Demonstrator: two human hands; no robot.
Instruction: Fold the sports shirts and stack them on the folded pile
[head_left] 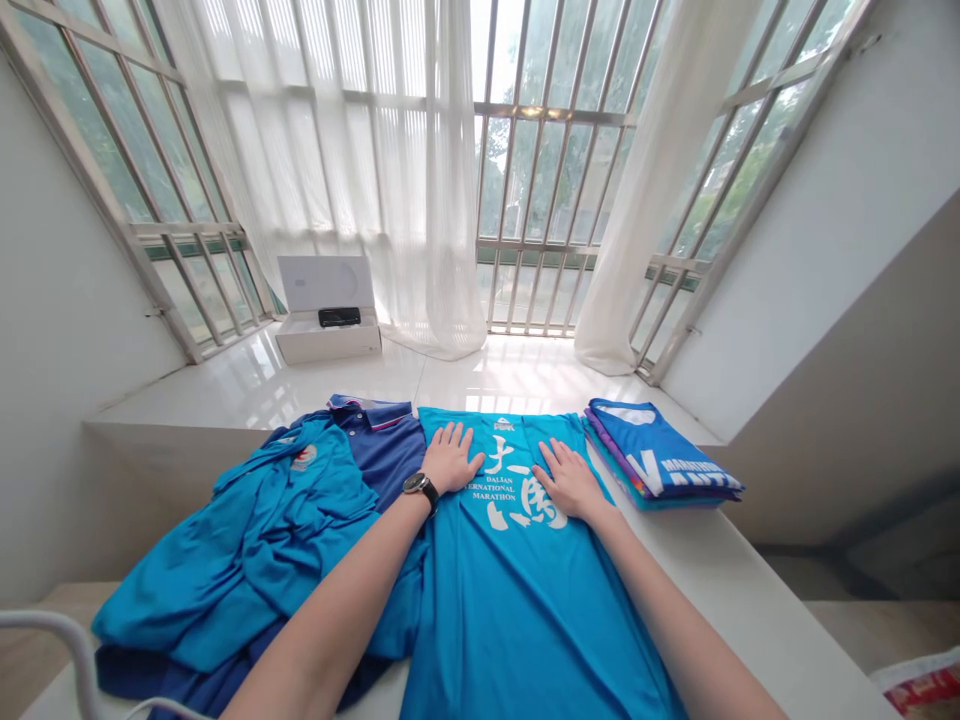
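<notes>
A bright blue T-shirt (517, 610) with white marathon lettering lies spread on the white table, its sides tucked in so that it forms a long strip. My left hand (452, 460), with a black watch (420, 487) on the wrist, rests flat on its upper left part, fingers spread. On the upper right part, beside the large white characters, my right hand (571, 480) presses down, also flat with fingers apart. Neither hand grips anything. The shirt's lower end runs out of view at the bottom.
Left of the shirt lie a rumpled blue shirt (277, 540) and a navy polo shirt (382, 450). A stack of folded shirts (660, 455) sits on the right. Behind, an opened white box (328, 340) with a black device stands on the sill, near white curtains (442, 200) and barred windows.
</notes>
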